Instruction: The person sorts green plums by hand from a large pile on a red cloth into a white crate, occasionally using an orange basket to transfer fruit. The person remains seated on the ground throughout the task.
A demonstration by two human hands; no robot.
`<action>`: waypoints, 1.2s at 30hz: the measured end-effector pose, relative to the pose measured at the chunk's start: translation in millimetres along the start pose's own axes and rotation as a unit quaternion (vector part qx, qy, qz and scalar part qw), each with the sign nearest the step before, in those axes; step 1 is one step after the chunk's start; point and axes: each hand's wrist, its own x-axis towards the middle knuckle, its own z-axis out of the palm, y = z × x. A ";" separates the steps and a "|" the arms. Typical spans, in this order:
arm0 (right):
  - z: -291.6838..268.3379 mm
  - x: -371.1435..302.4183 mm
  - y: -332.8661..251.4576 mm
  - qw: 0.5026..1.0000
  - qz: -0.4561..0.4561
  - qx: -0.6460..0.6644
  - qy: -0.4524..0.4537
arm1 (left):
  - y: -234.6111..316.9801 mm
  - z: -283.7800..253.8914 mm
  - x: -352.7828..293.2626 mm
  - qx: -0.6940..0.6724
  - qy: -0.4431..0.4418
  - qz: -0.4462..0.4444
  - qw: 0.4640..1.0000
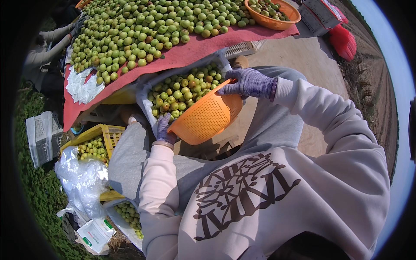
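An orange plastic colander basket is tilted over a crate lined with white plastic. Green and reddish round fruits, like jujubes, fill the crate up to the basket's rim. My right hand, in a purple knit glove, grips the basket's far right rim. Gloved alike, my left hand holds its near left rim, next to the fruit. The basket's inside is turned away from view, so I cannot tell what is in it.
A red cloth bears a large heap of the same fruit, with another orange basket at its right. At left stand a yellow crate and clear plastic bags. Another person's arm shows at far left.
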 end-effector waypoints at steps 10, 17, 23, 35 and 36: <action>-48.1 -3.2 2.6 0.941 -0.128 -0.311 0.046 | -27.7 64.0 -26.6 0.396 0.198 0.094 0.892; -68.4 -10.9 -22.0 0.893 -0.100 -0.438 0.030 | -11.2 79.2 -37.7 0.582 0.247 0.005 0.775; -68.2 -6.6 -38.8 0.847 -0.087 -0.524 -0.005 | 0.9 76.0 -39.5 0.587 0.247 -0.026 0.770; -65.6 -19.1 -72.1 0.812 -0.102 -0.572 -0.053 | 13.8 73.6 -49.6 0.486 0.217 0.166 0.830; -67.5 -20.9 -73.4 0.811 -0.100 -0.574 -0.048 | 12.7 77.1 -51.2 0.479 0.211 0.188 0.831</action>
